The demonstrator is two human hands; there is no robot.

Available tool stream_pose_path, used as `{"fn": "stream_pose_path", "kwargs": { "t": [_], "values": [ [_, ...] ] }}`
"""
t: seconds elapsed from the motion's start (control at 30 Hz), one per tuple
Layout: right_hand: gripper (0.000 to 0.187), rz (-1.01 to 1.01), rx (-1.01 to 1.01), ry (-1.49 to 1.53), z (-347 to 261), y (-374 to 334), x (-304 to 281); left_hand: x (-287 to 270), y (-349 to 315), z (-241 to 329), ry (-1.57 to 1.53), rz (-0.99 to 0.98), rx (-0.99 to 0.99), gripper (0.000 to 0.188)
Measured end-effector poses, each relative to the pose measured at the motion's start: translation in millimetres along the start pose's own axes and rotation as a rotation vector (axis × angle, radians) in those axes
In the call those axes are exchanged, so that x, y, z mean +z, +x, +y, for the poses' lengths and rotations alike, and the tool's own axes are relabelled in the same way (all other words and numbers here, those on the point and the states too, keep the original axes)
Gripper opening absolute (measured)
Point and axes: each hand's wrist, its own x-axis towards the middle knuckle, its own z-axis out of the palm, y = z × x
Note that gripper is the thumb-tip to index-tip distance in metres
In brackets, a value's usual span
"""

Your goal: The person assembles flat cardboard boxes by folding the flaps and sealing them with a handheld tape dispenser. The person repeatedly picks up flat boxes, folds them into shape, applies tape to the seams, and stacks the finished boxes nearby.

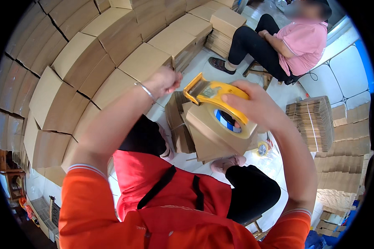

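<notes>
My right hand (pixel 251 103) grips a yellow tape dispenser (pixel 220 89) loaded with a wide roll of clear tape (pixel 244 133). The roll's core shows blue and white stripes. Below the dispenser, between my knees, a brown cardboard box (pixel 199 128) stands tilted, partly covered by the tape roll. My left hand (pixel 164 81), with a bracelet at the wrist, is raised to the left of the dispenser, apart from it. Its fingers are curled closed and a little blurred; whatever they hold, if anything, does not show.
Stacked cartons (pixel 137 60) rise in rows on the left and far side. A tied bundle of flat cardboard (pixel 309 124) stands at right, with more stacks beyond. A loose tape roll (pixel 262 148) lies on the floor. At far right sits another person (pixel 301 45) in pink.
</notes>
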Motion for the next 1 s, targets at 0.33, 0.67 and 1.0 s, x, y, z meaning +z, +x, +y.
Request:
{"fn": "stream_pose_path", "kwargs": {
  "t": [0.33,0.67,1.0],
  "values": [
    [0.053,-0.072,0.058,-0.086,-10,22,9,53,67,-116,0.896,-0.100,0.247,0.028],
    [0.039,-0.028,0.008,-0.083,-8,21,7,10,-30,-17,0.175,-0.788,0.261,0.050],
    [0.060,-0.104,0.017,0.026,6,-13,-16,38,-26,-24,0.068,-0.725,0.526,0.106]
  ]
}}
